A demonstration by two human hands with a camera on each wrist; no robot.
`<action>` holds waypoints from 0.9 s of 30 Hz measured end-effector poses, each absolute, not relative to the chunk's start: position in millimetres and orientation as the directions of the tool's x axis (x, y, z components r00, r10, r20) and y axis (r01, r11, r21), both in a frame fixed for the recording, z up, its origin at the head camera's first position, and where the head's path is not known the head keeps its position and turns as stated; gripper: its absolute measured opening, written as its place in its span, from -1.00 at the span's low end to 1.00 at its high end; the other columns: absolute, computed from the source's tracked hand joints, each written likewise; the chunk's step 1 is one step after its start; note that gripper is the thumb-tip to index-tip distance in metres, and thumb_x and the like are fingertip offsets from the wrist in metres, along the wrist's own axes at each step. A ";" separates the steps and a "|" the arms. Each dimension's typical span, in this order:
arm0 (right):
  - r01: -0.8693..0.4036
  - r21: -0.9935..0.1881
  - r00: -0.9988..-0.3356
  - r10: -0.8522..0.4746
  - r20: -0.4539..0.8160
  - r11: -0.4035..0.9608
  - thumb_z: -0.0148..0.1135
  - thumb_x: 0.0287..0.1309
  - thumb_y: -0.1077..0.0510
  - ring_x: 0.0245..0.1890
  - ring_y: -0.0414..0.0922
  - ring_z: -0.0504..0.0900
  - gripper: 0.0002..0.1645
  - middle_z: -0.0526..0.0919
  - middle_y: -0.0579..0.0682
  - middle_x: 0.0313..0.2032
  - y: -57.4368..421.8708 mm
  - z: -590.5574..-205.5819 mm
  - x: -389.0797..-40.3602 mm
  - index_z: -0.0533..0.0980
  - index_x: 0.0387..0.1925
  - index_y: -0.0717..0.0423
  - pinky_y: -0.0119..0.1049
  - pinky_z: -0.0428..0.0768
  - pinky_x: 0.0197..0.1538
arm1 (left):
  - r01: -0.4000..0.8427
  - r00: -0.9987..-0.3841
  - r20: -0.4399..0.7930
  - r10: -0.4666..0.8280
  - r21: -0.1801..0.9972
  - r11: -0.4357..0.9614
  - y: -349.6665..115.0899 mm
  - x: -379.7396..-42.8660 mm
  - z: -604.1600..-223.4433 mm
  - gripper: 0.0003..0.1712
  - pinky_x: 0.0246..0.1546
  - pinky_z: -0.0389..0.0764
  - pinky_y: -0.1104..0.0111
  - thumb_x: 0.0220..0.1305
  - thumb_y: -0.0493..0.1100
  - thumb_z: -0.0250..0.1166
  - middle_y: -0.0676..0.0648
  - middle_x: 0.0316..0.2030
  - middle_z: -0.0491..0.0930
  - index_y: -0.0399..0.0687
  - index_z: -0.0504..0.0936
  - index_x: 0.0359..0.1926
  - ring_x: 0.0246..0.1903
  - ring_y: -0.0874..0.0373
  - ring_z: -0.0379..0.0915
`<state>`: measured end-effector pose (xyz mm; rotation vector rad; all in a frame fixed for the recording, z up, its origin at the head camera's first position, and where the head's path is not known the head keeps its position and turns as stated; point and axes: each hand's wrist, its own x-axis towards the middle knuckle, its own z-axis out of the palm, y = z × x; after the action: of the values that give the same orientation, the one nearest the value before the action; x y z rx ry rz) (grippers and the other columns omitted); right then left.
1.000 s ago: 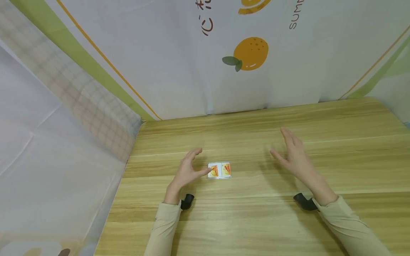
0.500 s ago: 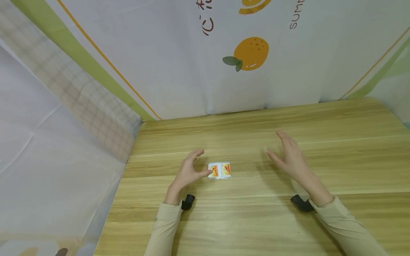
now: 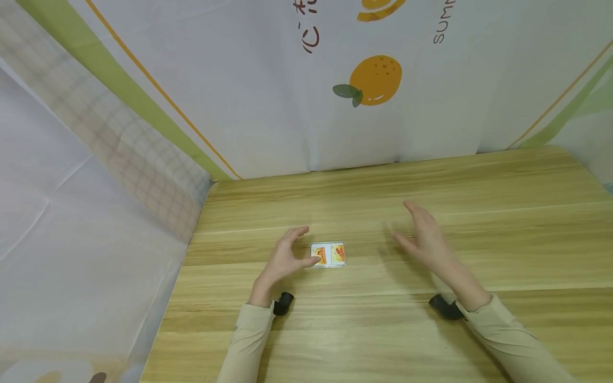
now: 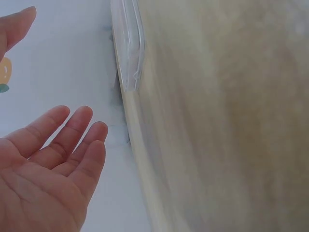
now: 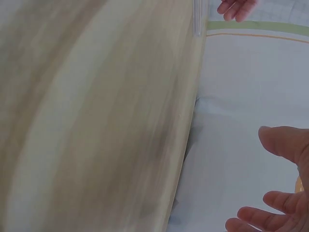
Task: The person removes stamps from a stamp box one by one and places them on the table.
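Note:
A small flat clear plastic case (image 3: 338, 255), with a white face and two orange-yellow pictures, lies on the wooden table. In the left wrist view the case (image 4: 129, 48) shows its transparent side edge. My left hand (image 3: 282, 259) hovers at its left end, thumb overlapping the left picture in the head view, fingers spread apart from the thumb and holding nothing. To the right of the case, above the table, is my right hand (image 3: 429, 246), also holding nothing, its thumb and fingers parted. The right wrist view catches the case's edge (image 5: 198, 18) near the top, beside my left fingertips.
The wood-grain table (image 3: 364, 330) reaches back to a white cloth (image 3: 268, 106) printed with oranges. Another pale cloth (image 3: 96, 229) hangs along the left edge. Black curved pieces (image 3: 284, 304) stick out at both wrists.
My right hand has moved left, toward the case, and slightly nearer to me. My left hand has shifted a little to the right. The case has stayed in place.

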<state>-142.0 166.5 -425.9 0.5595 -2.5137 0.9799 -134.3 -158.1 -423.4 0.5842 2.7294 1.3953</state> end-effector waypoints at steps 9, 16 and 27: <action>-0.513 -0.535 -0.837 -0.253 0.485 0.671 0.43 -0.13 0.33 0.14 0.34 0.30 -0.13 0.34 0.45 0.13 158.4 -430.2 -140.3 0.19 0.19 0.53 0.22 0.26 0.20 | 0.316 -0.928 0.133 0.347 0.773 0.550 -157.0 -134.7 -426.8 -0.16 0.17 0.35 0.01 -0.14 -0.24 0.52 -0.29 0.13 0.42 -0.41 0.37 0.19 0.14 -0.18 0.32; -0.530 -0.531 -0.828 -0.268 0.492 0.661 0.44 -0.12 0.31 0.13 0.32 0.33 -0.12 0.36 0.43 0.12 153.7 -431.3 -138.6 0.20 0.19 0.51 0.20 0.30 0.18 | 0.289 -0.931 0.083 0.355 0.762 0.579 -155.1 -134.5 -426.0 -0.15 0.18 0.35 0.04 -0.11 -0.21 0.52 -0.28 0.15 0.40 -0.39 0.35 0.21 0.15 -0.16 0.31; -0.505 -0.570 -0.859 -0.313 0.405 0.648 0.43 -0.10 0.26 0.16 0.29 0.31 -0.10 0.34 0.40 0.16 144.1 -433.6 -138.1 0.19 0.23 0.47 0.18 0.28 0.21 | 0.242 -0.937 0.018 0.349 0.755 0.609 -155.6 -134.2 -425.8 -0.15 0.20 0.34 0.10 -0.13 -0.23 0.52 -0.27 0.14 0.43 -0.40 0.36 0.21 0.15 -0.13 0.32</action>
<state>-138.1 144.1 -433.6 0.6601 -2.5986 1.0202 -134.2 -155.6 -425.8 0.4980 2.6990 1.2375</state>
